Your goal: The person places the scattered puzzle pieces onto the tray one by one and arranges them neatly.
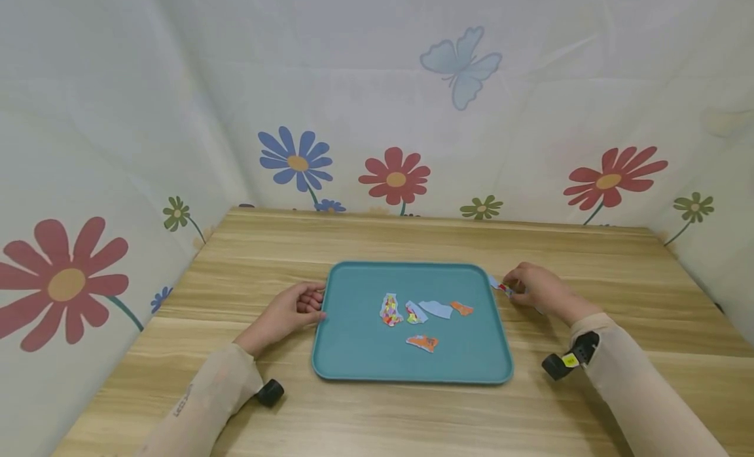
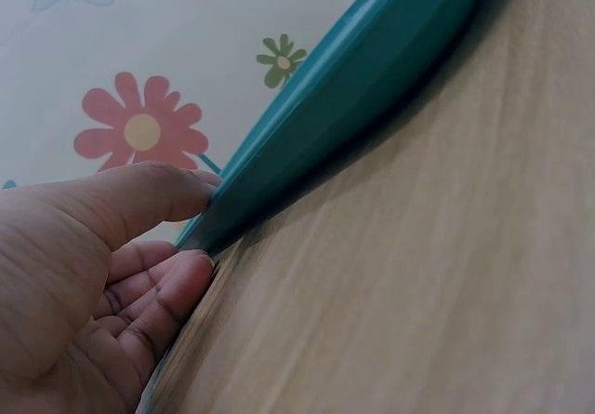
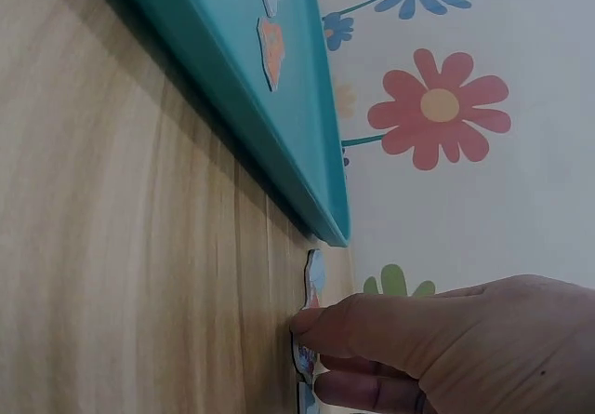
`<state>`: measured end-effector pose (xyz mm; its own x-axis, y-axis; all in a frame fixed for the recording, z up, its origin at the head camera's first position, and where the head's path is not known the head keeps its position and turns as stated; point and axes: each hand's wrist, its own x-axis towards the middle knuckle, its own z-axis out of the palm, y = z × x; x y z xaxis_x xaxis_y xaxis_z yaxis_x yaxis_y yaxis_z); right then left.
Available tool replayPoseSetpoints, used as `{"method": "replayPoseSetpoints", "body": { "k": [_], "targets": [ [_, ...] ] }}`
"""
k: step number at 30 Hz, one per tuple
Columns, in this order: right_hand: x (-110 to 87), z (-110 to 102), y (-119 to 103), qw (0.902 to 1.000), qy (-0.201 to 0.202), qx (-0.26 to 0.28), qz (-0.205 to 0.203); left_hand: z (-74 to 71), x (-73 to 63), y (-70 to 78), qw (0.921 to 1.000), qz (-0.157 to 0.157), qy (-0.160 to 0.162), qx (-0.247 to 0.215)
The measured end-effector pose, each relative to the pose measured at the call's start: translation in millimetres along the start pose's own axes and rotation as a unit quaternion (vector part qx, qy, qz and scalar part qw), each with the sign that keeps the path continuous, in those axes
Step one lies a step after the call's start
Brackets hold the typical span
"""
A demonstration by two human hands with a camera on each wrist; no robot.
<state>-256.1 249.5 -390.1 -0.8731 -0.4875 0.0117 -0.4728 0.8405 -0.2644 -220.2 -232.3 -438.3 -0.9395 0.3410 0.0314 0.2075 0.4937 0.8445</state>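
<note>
A teal tray lies on the wooden table with several flat, irregular puzzle pieces on it. Four sit in a row: a multicoloured piece, a blue piece with coloured patches, a plain light-blue piece and a small orange piece. Below them lies another orange piece. My left hand holds the tray's left edge, thumb at the rim and fingers curled beside it. Off the tray's right side, my right hand pinches a blue-and-red puzzle piece at the tabletop, partly covered by its fingers.
Another light-blue edge shows under the right hand, mostly hidden. The wooden table surrounds the tray. A white cloth backdrop with printed flowers and a butterfly rises behind it and along its sides.
</note>
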Motion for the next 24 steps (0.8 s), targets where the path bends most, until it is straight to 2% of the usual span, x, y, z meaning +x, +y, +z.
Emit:
{"method": "replayPoseSetpoints", "body": {
  "k": [24],
  "targets": [
    [4.1, -3.7, -4.2, 0.9987, -0.028, -0.013, 0.04, -0.8, -1.7, 1.7, 1.0, -0.005, -0.001, 0.002]
  ]
}}
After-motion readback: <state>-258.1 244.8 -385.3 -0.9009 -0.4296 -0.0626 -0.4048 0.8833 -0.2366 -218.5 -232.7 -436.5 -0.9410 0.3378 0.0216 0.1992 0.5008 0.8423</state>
